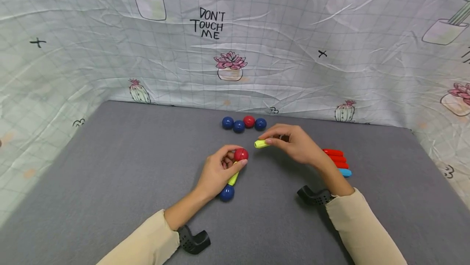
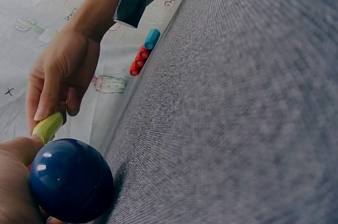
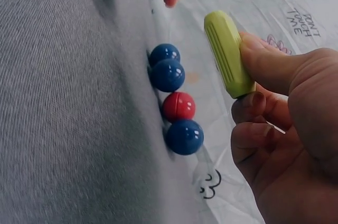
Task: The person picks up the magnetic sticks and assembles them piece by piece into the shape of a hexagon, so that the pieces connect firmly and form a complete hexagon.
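My left hand point(image 1: 216, 171) grips a red ball point(image 1: 240, 154) between thumb and fingers. Below that ball runs a yellow-green rod point(image 1: 233, 178), with a blue ball point(image 1: 227, 193) at its lower end near the wrist. In the left wrist view the same blue ball point(image 2: 72, 180) looms large and covers part of the hand. To the right and slightly higher, my right hand point(image 1: 296, 143) pinches a second yellow-green rod point(image 3: 227, 52), a short ridged stick, between thumb and fingertips. Its free end points toward the red ball, with a gap between them.
Behind the hands, three blue balls point(image 1: 227, 123) and another red ball point(image 1: 249, 121) stand in a row on the grey table point(image 1: 147, 167). Red rods point(image 1: 335, 155) and a blue rod point(image 1: 345, 172) lie beside the right forearm. A patterned cloth point(image 1: 279, 65) hangs along the back.
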